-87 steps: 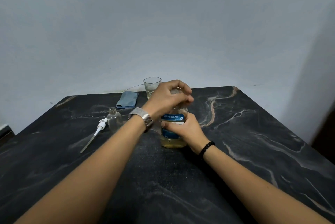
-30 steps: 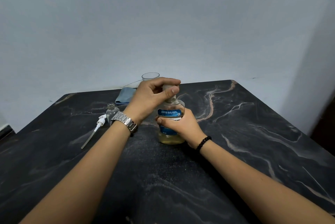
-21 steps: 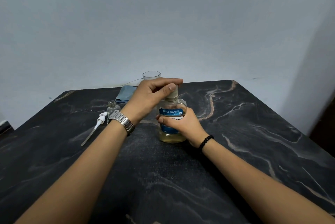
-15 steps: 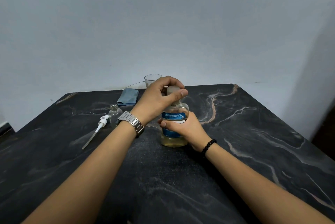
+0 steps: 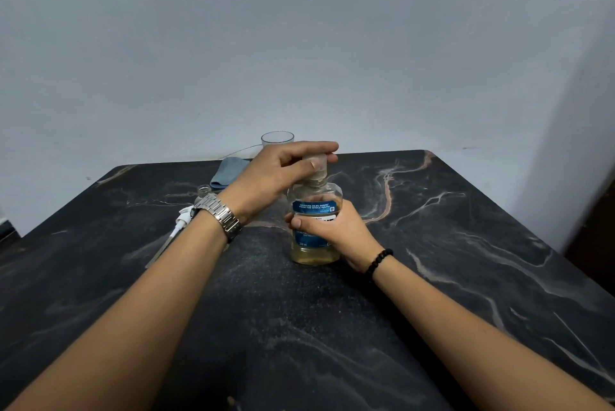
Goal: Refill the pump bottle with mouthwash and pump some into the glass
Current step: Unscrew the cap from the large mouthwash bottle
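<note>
The mouthwash bottle [image 5: 314, 207], clear with a blue label and yellowish liquid low inside, stands upright mid-table. My right hand [image 5: 336, 232] wraps its body from the right. My left hand [image 5: 279, 174] grips its clear cap [image 5: 318, 162] from above with thumb and fingers. The small open pump bottle [image 5: 203, 192] stands to the left, mostly hidden behind my left wrist. Its white pump head with the long tube [image 5: 181, 222] lies on the table beside it. The drinking glass [image 5: 277, 139] stands at the far edge behind my left hand.
A folded blue cloth [image 5: 228, 172] lies at the back, left of the glass. The dark marble table [image 5: 432, 244] ends at a white wall behind; its right edge drops off near a dark doorway.
My left hand has kept turning on the cap, its fingers shifting around it. The bottle stays upright in my right hand. The view has shifted slightly.
</note>
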